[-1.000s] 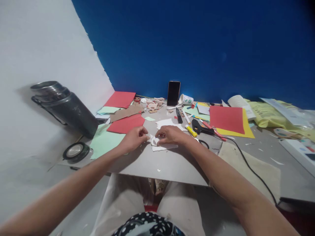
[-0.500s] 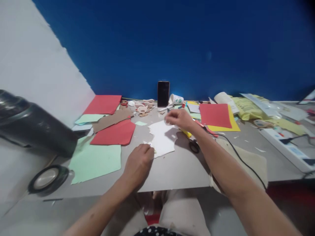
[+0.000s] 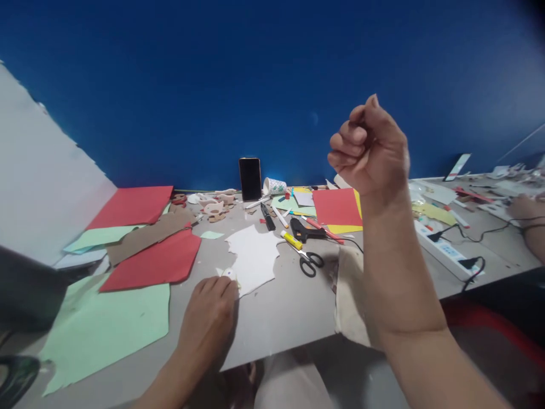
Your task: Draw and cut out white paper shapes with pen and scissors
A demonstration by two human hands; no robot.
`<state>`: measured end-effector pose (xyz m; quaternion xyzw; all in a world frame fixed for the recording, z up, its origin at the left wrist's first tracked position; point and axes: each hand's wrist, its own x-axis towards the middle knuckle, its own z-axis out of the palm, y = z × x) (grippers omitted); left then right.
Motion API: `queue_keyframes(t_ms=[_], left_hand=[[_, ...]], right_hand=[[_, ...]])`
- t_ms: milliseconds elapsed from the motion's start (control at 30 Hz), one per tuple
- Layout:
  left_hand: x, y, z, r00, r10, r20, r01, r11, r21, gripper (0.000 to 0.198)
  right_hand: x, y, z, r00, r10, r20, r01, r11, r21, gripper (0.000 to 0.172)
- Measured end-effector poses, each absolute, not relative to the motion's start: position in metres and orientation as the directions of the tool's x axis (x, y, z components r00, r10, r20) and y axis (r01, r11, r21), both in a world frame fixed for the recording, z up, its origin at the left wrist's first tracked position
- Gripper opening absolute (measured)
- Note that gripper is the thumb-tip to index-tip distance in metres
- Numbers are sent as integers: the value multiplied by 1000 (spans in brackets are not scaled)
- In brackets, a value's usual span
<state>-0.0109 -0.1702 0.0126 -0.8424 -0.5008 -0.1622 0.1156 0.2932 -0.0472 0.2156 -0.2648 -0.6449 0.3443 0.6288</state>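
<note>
My left hand (image 3: 210, 312) rests low over the table with its fingers closed on a small paper cutout (image 3: 229, 274) that bears an eye-like dot; most of the cutout is under the fingers. It lies at the left edge of a torn-edged white sheet (image 3: 254, 257). Raised high before the blue wall, my right hand (image 3: 369, 147) is curled closed, thumb against the fingers; whatever it may hold is hidden. Right of the sheet are a yellow glue stick (image 3: 291, 240), black-handled scissors (image 3: 311, 264) and a black glue gun (image 3: 305, 230).
Red sheets (image 3: 155, 258), green paper (image 3: 114, 329) and a brown cardboard strip (image 3: 151, 233) lie left. A phone (image 3: 250, 179) stands by the wall beside a tipped paper cup (image 3: 275, 186). A power strip (image 3: 443, 250) and another person's hand (image 3: 528, 207) are at right.
My right hand has risen from over the white sheet, up and to the right, still closed. My left hand stays at the cutout. The view has swung to the right.
</note>
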Motion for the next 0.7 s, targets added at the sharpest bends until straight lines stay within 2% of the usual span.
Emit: queue_keyframes(t_ms=[33,67,100,167,200,233,300,333,433,600,700], left_hand=[[-11,-170,11,443,805,394,882,-471,-27,30],[-11,-171,9,439,804,400,882,-471,-22,31],[-10,-171,8,435,802,409,883,-470,-18,31],[-10,-171,6,428,801,420,885,-466,-12,31],[-9,-171,6,423,801,423,887,-462,-11,30],[-9,-172,6,418,803,425,890,-456,-12,30],[-8,-172,7,412,808,422,895,-445,-22,29],[-7,-172,8,412,809,418,897,-442,-29,30],[-5,-172,10,418,816,400,897,-439,-40,31],[-1,-174,10,387,828,406,911,-411,-30,25],[0,-177,8,383,825,417,912,-410,-25,21]], right_hand=[[291,-56,219,-114,735,668,-122,657,-744,35],[290,-61,217,-171,707,686,-64,687,-724,32],[289,-63,211,-227,717,659,71,687,-723,31],[290,-56,189,-318,813,488,434,583,-687,29],[292,-47,176,-326,871,368,621,491,-611,27],[295,-37,162,-288,928,236,794,369,-483,24],[301,-15,136,-91,996,-1,979,89,-184,17],[305,-6,125,-22,994,-105,995,12,-95,15],[314,10,102,3,983,-186,998,-16,-68,15],[323,16,83,30,982,-187,999,-35,-24,25],[327,16,74,44,978,-203,998,-51,-25,25]])
